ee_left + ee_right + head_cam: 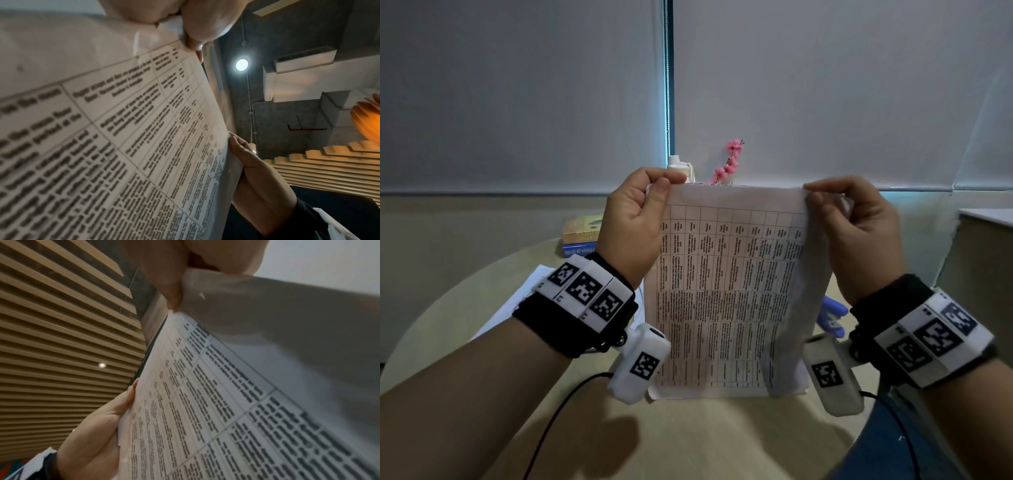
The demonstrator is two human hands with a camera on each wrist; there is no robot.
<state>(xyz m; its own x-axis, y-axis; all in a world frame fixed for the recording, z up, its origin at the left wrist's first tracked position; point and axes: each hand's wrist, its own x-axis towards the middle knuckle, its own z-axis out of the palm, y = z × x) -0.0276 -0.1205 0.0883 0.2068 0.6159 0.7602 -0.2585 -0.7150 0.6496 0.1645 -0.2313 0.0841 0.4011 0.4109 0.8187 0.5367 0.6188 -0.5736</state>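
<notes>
above the round table point(688, 442), a printed paper point(726, 291) stands upright. the left hand point(633, 222) pinches its top left corner between thumb and forefinger, and the right hand point(859, 233) pinches the top right corner likewise. 2 books point(582, 236) lie stacked behind.

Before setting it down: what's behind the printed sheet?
Above the printed sheet peek a pink flower sprig and a white bottle top; a blue object shows at its right edge. The tabletop behind is covered.
</notes>
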